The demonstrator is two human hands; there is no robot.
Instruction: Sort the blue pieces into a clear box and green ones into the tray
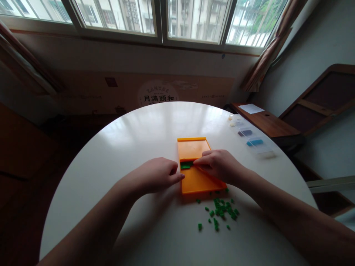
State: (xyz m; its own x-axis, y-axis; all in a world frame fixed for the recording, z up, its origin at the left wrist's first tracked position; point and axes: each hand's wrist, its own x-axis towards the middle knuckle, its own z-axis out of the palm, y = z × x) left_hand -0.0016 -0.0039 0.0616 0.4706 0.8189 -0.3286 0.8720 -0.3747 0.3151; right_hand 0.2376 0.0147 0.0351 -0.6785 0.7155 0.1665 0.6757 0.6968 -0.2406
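Observation:
An orange tray (193, 148) lies in the middle of the round white table (144, 129). A small patch of green pieces (185, 166) sits inside it near its left wall. My left hand (155, 175) rests against the tray's left side, fingers curled, thumb and forefinger by the green patch. My right hand (219, 164) lies over the tray's right half, fingers pressed together and reaching left to the green patch. What either hand pinches is too small to make out. Several loose green pieces (222, 210) lie scattered on the table just in front of the tray.
A clear compartment box (251, 137) with blue, dark and pale pieces lies at the table's right edge. Beyond it stands a brown wooden desk (266, 123) with a sheet of paper (251, 108). Windows run along the far wall.

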